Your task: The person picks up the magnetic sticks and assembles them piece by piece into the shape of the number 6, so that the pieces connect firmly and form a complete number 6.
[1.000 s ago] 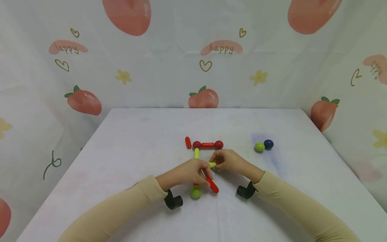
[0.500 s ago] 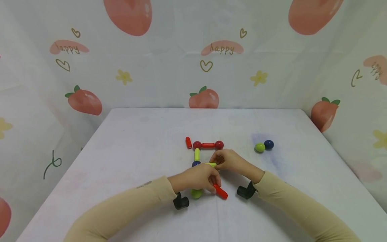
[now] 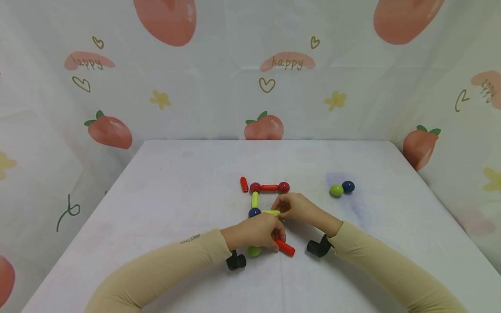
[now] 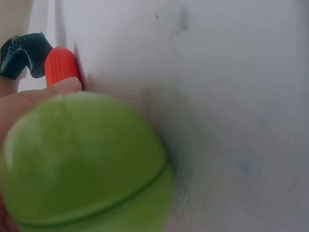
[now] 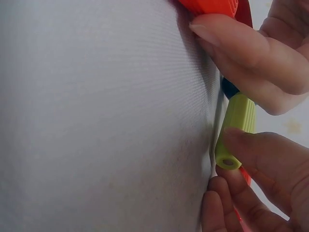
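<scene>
My left hand (image 3: 261, 231) pinches a red rod (image 3: 285, 248) low over the table, its free end pointing right and toward the front. My right hand (image 3: 297, 210) pinches the end of a yellow-green rod (image 5: 237, 121), which meets a blue ball (image 3: 254, 212) at its other end. From that ball another yellow-green rod (image 3: 255, 200) runs back to a dark red ball (image 3: 255, 187). A red rod (image 3: 269, 188) links this ball to a second dark red ball (image 3: 283, 187). Just in front of the left hand shows a green ball (image 4: 87, 164), partly hidden.
A loose red rod (image 3: 244, 184) lies left of the dark red balls. Farther right, a green ball (image 3: 336, 190) and a dark blue ball (image 3: 348, 187) lie side by side on the white table (image 3: 188, 174). A printed cloth (image 3: 219, 78) hangs behind.
The left hand has moved right with its red rod, bringing the blue ball and more of the yellow-green rod into view. The right hand has stayed in place.
</scene>
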Demonstrator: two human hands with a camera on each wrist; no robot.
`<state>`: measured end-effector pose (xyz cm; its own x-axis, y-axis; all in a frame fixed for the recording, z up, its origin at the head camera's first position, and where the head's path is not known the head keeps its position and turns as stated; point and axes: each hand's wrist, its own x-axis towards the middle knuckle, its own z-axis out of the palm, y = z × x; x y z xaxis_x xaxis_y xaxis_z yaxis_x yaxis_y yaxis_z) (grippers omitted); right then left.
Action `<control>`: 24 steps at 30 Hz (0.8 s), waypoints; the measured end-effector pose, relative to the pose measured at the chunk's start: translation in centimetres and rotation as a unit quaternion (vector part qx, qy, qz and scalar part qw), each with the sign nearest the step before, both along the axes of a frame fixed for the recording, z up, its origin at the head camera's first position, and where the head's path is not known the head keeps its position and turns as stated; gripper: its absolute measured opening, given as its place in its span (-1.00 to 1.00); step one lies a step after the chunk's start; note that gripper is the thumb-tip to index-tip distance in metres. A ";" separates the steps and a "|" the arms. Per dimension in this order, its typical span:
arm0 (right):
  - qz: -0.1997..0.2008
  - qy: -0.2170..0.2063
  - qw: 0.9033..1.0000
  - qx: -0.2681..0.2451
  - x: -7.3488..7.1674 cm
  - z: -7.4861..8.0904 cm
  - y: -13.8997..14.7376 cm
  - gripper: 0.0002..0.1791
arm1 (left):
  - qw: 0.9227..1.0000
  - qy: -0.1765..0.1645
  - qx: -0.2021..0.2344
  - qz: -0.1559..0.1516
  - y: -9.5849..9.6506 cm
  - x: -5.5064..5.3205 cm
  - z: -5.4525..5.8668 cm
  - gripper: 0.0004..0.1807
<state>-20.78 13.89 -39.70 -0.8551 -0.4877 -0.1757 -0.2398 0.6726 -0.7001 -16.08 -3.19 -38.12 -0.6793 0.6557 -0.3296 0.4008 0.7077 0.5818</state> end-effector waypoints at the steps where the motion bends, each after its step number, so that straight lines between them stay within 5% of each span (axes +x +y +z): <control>1: 0.000 0.001 1.000 0.000 0.0 0.0 0.0 -0.81 | 1.000 0.000 0.000 0.000 0.0 0.0 0.0 -0.86; 10: -0.008 -0.003 1.000 0.005 0.1 -0.2 0.0 -0.81 | 1.000 0.009 -0.008 -0.003 0.1 0.2 0.2 -0.85; 14: -0.001 -0.002 1.000 0.003 0.0 -0.2 0.1 -0.81 | 1.000 0.004 0.013 0.005 -0.4 0.2 1.1 -0.85; 20: 0.022 0.015 1.000 -0.013 -0.1 -0.1 0.4 -0.82 | 0.997 0.027 0.061 0.039 -2.0 -1.1 3.4 -0.81; 24: 0.017 0.008 1.000 -0.009 -0.2 -0.2 0.3 -0.81 | 0.990 0.050 0.091 0.093 -3.5 -2.2 4.4 -0.79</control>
